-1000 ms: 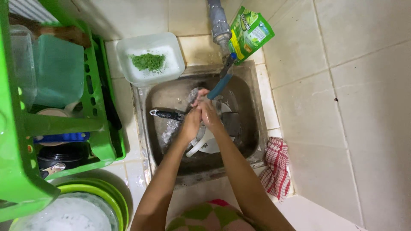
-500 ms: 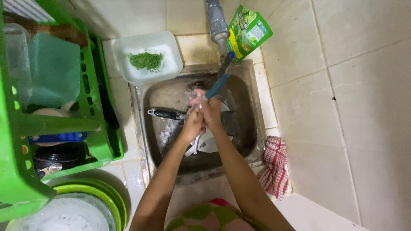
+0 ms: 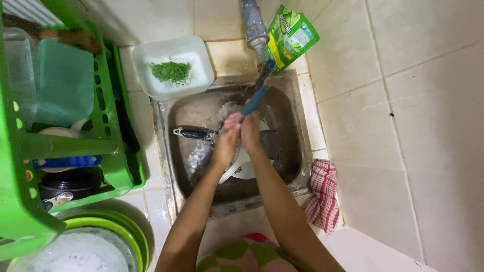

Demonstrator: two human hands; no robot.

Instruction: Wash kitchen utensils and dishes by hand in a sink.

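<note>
Blue-handled utensil (image 3: 256, 95) at frame centre, above metal sink (image 3: 287, 90); right hand (image 3: 249, 132) grips handle end, left hand (image 3: 227, 141) closed against it. White container (image 3: 174, 66) upper left.

One sink (image 3: 297, 126), two hands in it, left (image 3: 225, 143) and right (image 3: 250, 132). One blue utensil (image 3: 255, 95), one green pouch (image 3: 291, 36), one white tub (image 3: 171, 50), one checked cloth (image 3: 322, 194), one green rack (image 3: 108, 126), one green basin (image 3: 128, 229).

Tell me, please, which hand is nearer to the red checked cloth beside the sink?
The right hand. It sits on the side of the red checked cloth, while the left hand lies beyond it, toward the black handle.
</note>
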